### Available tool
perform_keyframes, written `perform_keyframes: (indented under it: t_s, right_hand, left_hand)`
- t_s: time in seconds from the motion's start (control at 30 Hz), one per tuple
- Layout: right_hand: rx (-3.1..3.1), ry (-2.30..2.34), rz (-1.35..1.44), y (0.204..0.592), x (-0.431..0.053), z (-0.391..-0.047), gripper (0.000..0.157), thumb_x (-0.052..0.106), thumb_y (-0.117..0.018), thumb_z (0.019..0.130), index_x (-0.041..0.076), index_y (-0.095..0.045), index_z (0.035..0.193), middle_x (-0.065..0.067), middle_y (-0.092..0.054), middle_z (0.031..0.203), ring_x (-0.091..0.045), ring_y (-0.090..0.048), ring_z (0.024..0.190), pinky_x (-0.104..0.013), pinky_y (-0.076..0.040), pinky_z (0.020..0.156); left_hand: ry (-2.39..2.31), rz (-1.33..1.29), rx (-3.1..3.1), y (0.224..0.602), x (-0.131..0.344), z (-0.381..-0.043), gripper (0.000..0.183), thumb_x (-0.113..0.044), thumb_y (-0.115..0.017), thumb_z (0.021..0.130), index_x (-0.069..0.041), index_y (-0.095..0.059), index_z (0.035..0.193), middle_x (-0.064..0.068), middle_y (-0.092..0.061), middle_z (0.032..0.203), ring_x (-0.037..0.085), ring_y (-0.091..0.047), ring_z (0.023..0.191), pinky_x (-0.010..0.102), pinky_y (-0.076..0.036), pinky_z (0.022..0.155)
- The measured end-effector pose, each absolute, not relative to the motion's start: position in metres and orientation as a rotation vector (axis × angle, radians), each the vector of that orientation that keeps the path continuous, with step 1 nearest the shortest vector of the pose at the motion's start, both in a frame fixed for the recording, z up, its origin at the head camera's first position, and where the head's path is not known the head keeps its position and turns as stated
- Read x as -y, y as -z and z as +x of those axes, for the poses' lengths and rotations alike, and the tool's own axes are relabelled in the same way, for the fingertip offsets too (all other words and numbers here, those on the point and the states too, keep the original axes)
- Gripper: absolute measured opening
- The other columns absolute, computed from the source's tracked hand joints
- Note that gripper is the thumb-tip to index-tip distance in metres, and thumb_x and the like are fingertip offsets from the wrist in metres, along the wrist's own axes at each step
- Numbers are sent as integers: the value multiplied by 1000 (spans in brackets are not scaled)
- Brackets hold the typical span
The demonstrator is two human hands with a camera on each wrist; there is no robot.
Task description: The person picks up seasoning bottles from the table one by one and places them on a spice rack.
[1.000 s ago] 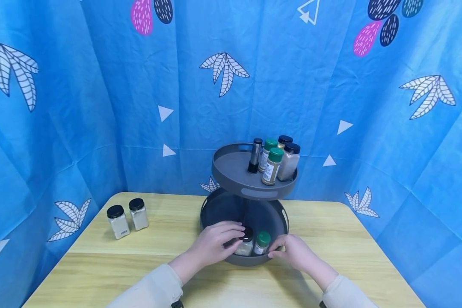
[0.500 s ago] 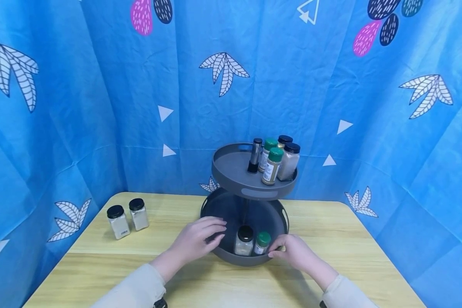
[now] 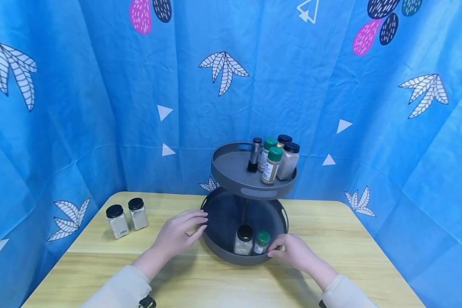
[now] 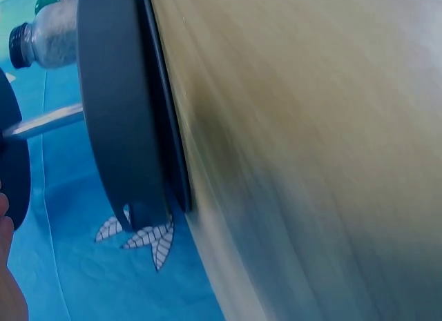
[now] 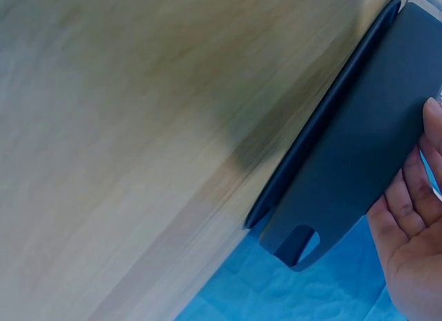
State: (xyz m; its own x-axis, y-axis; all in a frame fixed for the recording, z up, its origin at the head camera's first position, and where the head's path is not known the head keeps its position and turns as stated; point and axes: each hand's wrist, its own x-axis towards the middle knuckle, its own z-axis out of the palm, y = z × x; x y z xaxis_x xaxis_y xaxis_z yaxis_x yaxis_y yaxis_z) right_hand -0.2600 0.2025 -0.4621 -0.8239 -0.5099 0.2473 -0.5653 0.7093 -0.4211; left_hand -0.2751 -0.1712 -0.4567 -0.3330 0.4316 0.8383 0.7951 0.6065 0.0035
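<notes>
A grey two-tier lazy Susan (image 3: 225,218) stands on the table in the head view. My right hand (image 3: 292,253) pinches the rim of its lower tray at the front right; in the right wrist view the thumb (image 5: 433,124) lies against the tray's outer wall. Beside those fingers, a small green-capped spice bottle (image 3: 260,245) and a clear black-lidded jar (image 3: 243,245) stand upright in the lower tray. To the left of that tray, my left hand (image 3: 177,233) hovers with loosely bent fingers and holds nothing. Its fingertips are close to the tray's left edge; whether they touch is unclear.
Two black-lidded jars of pale contents, a front one (image 3: 119,226) and a rear one (image 3: 139,217), stand at the table's left. The upper tray (image 3: 231,164) carries several bottles, including a green-capped one (image 3: 270,170) and a grey cylinder (image 3: 255,154). Blue curtains (image 3: 223,115) surround the wooden table (image 3: 331,231).
My left hand has let go of the black-lidded jar in the lower tray and drawn away leftward. The jar stays in place. My right hand keeps its spot on the rim.
</notes>
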Motion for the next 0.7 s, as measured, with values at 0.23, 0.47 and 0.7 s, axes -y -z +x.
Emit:
perform_keyframes:
  t_s: [0.23,0.47,0.7]
  right_hand:
    - [2813,-754,880,464,-204,-262,4,24,-81,83,21,-78,83,13,-71,86,-13,-68,84,-38,-56,82]
    - [2814,-755,879,464,-205,-263,4,26,-81,84,23,-78,82,14,-71,86,-11,-67,85,-38,-56,82]
    - [2807,-753,883,465,-205,-262,5,25,-81,84,22,-78,82,14,-70,86,-11,-66,84,-37,-56,81]
  left_hand:
    - [513,-903,2007,456,190,-274,23,-17,-76,84,-13,-76,106,1,-73,112,20,-70,104,37,-58,87]
    - [485,-805,2037,454,208,-272,19,-20,-72,88,-12,-77,105,2,-73,113,22,-69,105,40,-57,89]
    - [469,-712,2068,455,222,-272,21,-16,-72,86,-9,-76,106,7,-73,113,26,-68,106,44,-56,91]
